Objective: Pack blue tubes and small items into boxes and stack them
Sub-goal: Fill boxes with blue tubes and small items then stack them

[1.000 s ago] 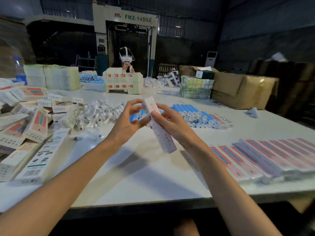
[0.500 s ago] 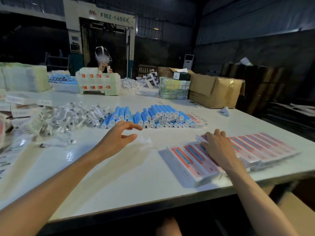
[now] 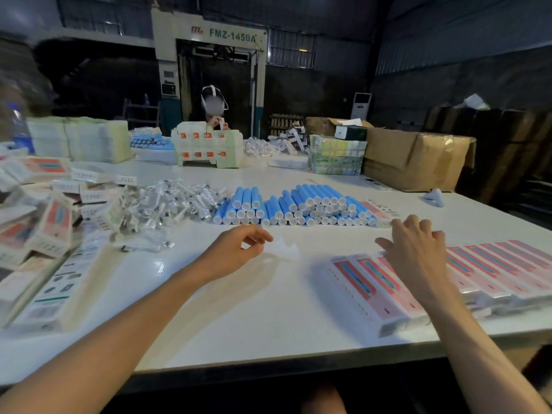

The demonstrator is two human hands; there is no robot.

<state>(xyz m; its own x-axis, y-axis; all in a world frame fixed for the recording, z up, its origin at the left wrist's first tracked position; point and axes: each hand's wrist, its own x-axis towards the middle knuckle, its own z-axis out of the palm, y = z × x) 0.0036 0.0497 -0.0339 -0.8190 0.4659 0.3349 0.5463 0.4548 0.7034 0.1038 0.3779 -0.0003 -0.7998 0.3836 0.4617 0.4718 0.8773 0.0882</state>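
Note:
A heap of blue tubes (image 3: 294,207) with white caps lies across the middle of the white table (image 3: 245,318). Left of it sits a pile of small clear-wrapped items (image 3: 176,203). A row of packed pink-and-white boxes (image 3: 367,289) lines the near right edge. My right hand (image 3: 415,252) hovers over that row with spread fingers and holds nothing. My left hand (image 3: 239,249) hangs above the bare table, fingers loosely curled, empty, just short of the tubes.
Loose flat and folded cartons (image 3: 50,228) crowd the left side. At the far end a person sits behind a stack of cartons (image 3: 209,147). Brown cardboard cases (image 3: 418,158) and bundled packs (image 3: 337,155) stand at the back right. One box (image 3: 379,212) lies right of the tubes.
A second ago both hands held one box between them. It now lies with the row on the right; the right hand has lifted off the row and both hands are empty.

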